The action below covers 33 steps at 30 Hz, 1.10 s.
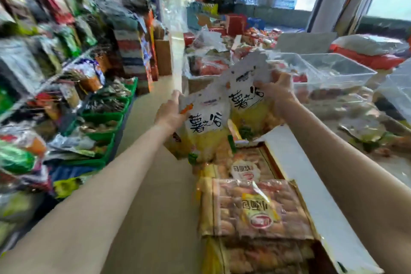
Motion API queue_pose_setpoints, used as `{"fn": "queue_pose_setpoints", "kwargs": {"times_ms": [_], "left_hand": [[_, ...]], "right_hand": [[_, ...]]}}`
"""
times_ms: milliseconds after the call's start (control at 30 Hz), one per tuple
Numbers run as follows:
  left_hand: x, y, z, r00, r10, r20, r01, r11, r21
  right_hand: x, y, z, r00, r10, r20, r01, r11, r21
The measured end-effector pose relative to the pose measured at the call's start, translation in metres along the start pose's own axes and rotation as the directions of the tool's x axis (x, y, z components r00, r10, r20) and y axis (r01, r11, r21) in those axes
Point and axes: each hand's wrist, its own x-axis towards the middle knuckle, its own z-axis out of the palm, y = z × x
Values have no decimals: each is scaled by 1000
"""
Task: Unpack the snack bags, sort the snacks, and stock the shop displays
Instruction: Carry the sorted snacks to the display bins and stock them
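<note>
Right at the bottom edge, an open cardboard box [329,218] of clear bread packs [260,209] gets cut off, so no telling how deep it goes. Just above it, the left hand [170,112] grips one white-and-yellow snack bag [205,122] by its side, and the right hand [279,91] pinches a second bag [246,93] near the top; they look light, puffy and crinkly, probably crushable, so I'd grab the sealed edges. Further back, the clear bins [338,69] and shelves [66,69] are too blurry to read.
</note>
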Motion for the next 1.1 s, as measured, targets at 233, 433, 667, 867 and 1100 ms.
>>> {"fn": "queue_pose_setpoints", "kwargs": {"times_ms": [233, 433, 667, 867, 1100], "left_hand": [[-76, -174, -123, 961, -273, -37, 271, 911, 311], [-73, -281, -160, 908, -394, -143, 416, 807, 420], [27, -412, -166, 854, -499, -146, 514, 764, 391], [154, -508, -158, 767, -612, -194, 641, 714, 281], [291, -629, -145, 609, -755, -245, 779, 627, 4]], "right_hand": [[-87, -38, 203, 935, -18, 354, 36, 998, -44], [-92, -22, 343, 855, 49, 516, -50, 999, -12], [-7, 10, 522, 811, 104, 576, -78, 995, -70], [88, 36, 669, 783, 168, 600, -94, 984, -153], [189, 73, 824, 754, 243, 610, -173, 970, -173]]}}
